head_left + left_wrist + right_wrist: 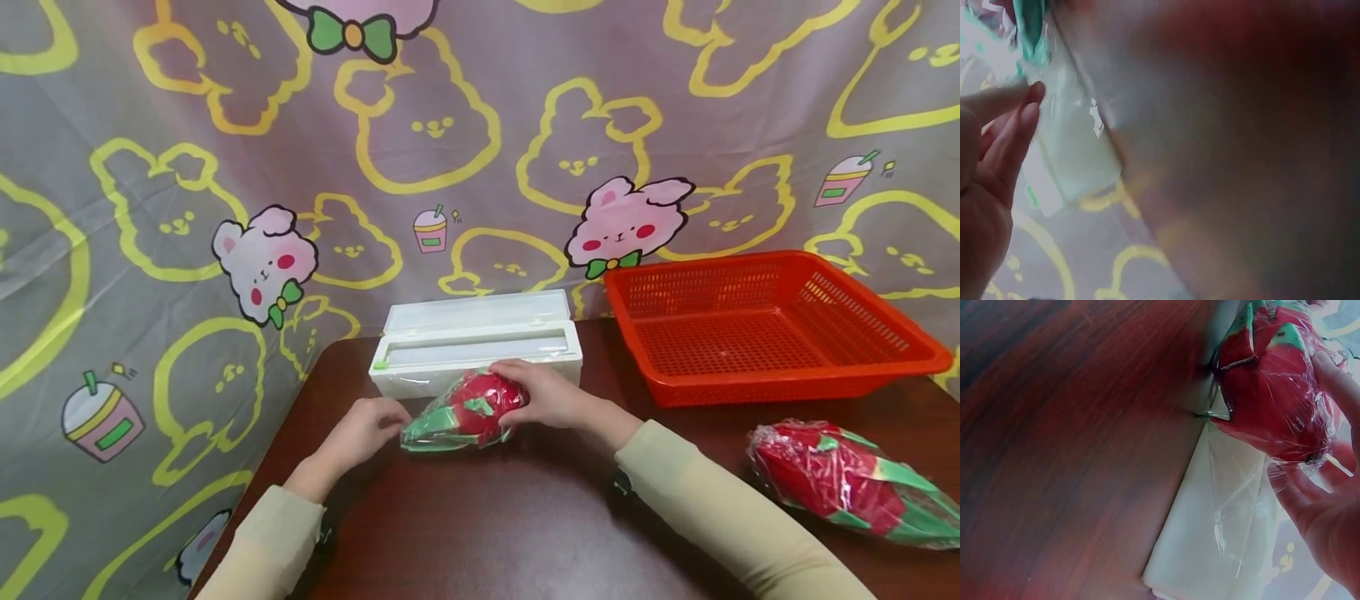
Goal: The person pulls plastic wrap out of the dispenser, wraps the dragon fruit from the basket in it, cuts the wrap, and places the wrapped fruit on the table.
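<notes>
A red dragon fruit (483, 404) with green scales, wrapped in clear plastic film, is held over the table just in front of a white cling film box (412, 383). My right hand (543, 393) grips its rounded red end; in the right wrist view, thumb and fingers (1341, 381) lie around the crinkled film. At the green pointed end, my left hand (366, 429) pinches the film between thumb and fingertips. The left wrist view has these fingertips together beside a green tip (1030, 31). The box's lid (480, 312) stands raised, with a pale roll inside.
A red plastic basket (787, 385) stands at the back right of the dark wooden table (495, 525). Another film-wrapped dragon fruit (832, 483) lies in front of it, right of my right forearm. A patterned curtain (480, 175) hangs behind the table.
</notes>
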The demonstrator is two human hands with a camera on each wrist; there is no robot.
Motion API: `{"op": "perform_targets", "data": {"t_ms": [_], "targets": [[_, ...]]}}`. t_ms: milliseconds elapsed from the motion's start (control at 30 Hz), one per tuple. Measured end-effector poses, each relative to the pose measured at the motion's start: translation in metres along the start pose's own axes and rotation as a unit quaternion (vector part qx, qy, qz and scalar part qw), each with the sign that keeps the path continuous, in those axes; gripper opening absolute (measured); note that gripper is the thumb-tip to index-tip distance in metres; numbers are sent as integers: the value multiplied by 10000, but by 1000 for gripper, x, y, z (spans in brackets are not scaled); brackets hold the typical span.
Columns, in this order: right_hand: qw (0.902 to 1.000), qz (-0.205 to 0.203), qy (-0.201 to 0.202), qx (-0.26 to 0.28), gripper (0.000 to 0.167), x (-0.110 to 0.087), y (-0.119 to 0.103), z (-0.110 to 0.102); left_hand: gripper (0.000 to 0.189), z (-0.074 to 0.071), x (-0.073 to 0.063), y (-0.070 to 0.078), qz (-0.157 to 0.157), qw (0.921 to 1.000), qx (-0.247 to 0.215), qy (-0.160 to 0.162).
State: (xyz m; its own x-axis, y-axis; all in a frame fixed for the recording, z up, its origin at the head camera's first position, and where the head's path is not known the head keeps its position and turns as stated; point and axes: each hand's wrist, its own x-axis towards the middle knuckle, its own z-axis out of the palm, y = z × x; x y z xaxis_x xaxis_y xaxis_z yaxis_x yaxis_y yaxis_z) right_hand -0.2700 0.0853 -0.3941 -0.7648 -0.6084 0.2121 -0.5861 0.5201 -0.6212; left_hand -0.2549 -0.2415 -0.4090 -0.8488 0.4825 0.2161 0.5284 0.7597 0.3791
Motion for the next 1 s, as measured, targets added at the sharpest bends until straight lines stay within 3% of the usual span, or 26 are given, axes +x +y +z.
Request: {"op": "perform_targets", "data": {"t_ms": [100,267,467,633,833,1000], "targets": [[10000,55,-18,35,77,0,-1,1,13,8,1,4,-256,9977,-597,179],[9999,138,-20,61,77,0,-2,1,25,13,6,16,-120,9900,-1360,348],[9999,122,48,53,77,-1,-1,1,55,9,15,33,158,9950,-982,124],[9999,88,77,79,77,-1,-1,2,71,10,25,41,385,9924,-1154,-202],[9997,-113,178,101,76,-2,1,3,73,14,34,47,642,9897,-1172,-506],[9995,-88,243,175,76,-4,3,4,69,14,40,46,640,9888,-1214,-587]]}}
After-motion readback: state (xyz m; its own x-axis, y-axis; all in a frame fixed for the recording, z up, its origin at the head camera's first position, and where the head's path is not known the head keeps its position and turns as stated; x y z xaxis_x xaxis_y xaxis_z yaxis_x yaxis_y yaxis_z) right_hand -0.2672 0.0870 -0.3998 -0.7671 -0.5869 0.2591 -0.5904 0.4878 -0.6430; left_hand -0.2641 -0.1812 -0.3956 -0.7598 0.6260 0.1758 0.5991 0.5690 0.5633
